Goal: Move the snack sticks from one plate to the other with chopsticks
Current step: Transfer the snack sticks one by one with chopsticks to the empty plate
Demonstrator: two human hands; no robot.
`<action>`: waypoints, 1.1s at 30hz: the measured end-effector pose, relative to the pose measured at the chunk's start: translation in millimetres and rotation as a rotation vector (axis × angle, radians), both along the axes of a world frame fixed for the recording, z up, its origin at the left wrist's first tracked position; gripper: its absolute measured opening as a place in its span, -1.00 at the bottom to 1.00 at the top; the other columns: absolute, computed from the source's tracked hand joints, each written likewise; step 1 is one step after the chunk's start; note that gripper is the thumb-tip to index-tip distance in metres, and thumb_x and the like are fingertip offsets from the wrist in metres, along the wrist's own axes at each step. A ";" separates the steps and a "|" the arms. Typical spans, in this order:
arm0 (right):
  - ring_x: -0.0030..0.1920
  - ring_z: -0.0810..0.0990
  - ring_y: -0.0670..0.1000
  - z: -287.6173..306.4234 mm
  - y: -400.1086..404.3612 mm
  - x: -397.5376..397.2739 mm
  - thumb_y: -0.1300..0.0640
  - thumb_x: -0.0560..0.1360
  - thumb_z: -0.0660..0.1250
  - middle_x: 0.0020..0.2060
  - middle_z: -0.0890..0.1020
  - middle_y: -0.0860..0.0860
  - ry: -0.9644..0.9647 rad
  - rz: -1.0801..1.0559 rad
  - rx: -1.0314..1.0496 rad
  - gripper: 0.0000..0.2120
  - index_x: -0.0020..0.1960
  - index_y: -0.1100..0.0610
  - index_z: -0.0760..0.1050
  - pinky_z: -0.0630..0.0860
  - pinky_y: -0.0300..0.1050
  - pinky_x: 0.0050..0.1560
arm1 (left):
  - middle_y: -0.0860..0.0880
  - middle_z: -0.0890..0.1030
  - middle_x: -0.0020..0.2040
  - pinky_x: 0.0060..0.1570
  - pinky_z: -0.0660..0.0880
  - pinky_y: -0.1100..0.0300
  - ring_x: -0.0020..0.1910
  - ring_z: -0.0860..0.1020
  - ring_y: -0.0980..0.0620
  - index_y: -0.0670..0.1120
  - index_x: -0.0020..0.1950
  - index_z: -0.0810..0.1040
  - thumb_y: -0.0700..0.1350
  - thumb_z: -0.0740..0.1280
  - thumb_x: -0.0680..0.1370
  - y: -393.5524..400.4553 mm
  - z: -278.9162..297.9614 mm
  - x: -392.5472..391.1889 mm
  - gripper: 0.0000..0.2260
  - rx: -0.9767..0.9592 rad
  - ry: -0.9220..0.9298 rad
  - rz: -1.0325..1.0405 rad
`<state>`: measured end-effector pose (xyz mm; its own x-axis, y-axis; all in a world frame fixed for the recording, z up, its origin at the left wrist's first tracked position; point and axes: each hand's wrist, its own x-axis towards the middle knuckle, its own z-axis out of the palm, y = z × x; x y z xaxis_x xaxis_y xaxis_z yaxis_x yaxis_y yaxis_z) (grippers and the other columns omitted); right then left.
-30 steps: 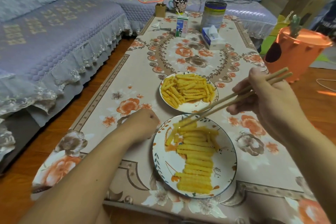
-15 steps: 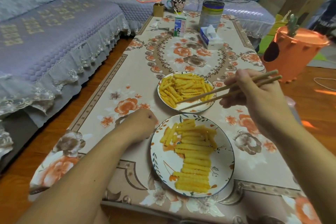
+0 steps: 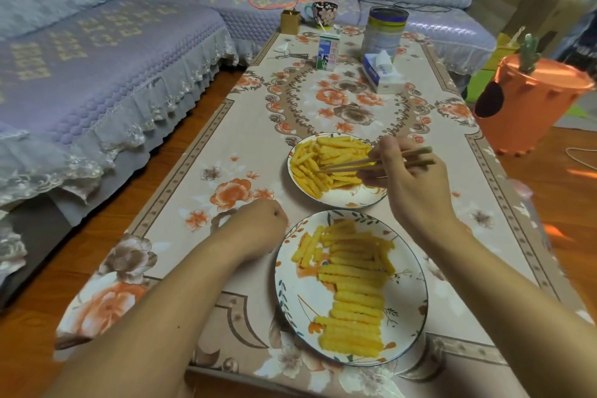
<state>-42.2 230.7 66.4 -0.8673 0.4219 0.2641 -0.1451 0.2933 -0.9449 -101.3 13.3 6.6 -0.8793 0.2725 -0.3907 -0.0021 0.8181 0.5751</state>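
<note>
Yellow crinkled snack sticks (image 3: 326, 161) heap on the far plate (image 3: 349, 200): light, brittle-looking, best pinched mid-length. The right hand (image 3: 410, 181) grips chopsticks (image 3: 352, 165), tips among them. The left hand (image 3: 258, 223) rests fisted on the surface beside the near plate (image 3: 290, 294)

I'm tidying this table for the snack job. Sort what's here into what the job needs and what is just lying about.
Needed:
chopsticks, held in the right hand
far plate of snack sticks
near plate, with sticks laid in rows
left hand, a fist on the cloth beside the near plate

Lying about:
milk carton
tin can
tissue box
mug
</note>
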 end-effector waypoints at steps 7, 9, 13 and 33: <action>-0.29 0.74 0.17 28.4 15.4 12.4 0.04 0.73 0.14 -0.26 0.70 0.23 0.038 0.000 -0.048 -0.59 -0.05 0.30 0.60 0.72 0.09 -0.19 | -0.11 0.71 -0.22 -0.19 0.48 0.08 -0.33 0.61 -0.08 -0.03 -0.11 0.59 -0.08 0.14 0.57 -3.3 -3.7 -5.6 -0.77 0.106 -0.077 0.067; -0.30 0.73 0.21 39.7 25.1 21.3 0.03 0.73 0.12 -0.28 0.68 0.27 0.017 0.035 -0.079 -0.56 -0.08 0.32 0.58 0.72 0.05 -0.21 | -0.11 0.72 -0.18 -0.25 0.50 0.08 -0.32 0.60 -0.09 -0.01 -0.03 0.63 -0.11 0.15 0.57 -4.2 0.4 -4.2 -0.76 0.170 -0.138 0.105; -0.33 0.70 0.27 43.9 30.9 39.7 0.03 0.72 0.13 -0.32 0.67 0.25 -0.091 0.183 -0.079 -0.56 -0.12 0.32 0.55 0.70 0.09 -0.23 | -0.13 0.63 -0.19 -0.46 0.36 0.25 -0.47 0.47 0.00 -0.11 0.07 0.58 -0.23 0.10 0.62 -1.0 8.4 -1.7 -0.74 0.288 -0.240 0.201; -0.23 0.73 0.21 19.2 50.9 22.7 0.03 0.72 0.17 -0.21 0.68 0.26 -0.095 -0.053 0.027 -0.64 -0.01 0.27 0.59 0.71 0.07 -0.16 | -0.09 0.63 -0.17 -0.36 0.52 0.22 -0.36 0.55 0.01 -0.10 0.06 0.61 -0.25 0.08 0.64 10.1 16.9 9.6 -0.71 0.275 -0.186 0.135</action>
<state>-19.5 281.6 85.6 -0.8657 0.4618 0.1933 -0.0385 0.3236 -0.9454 -91.7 23.4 23.5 -0.8353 0.2757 -0.4758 -0.2253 0.6177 0.7535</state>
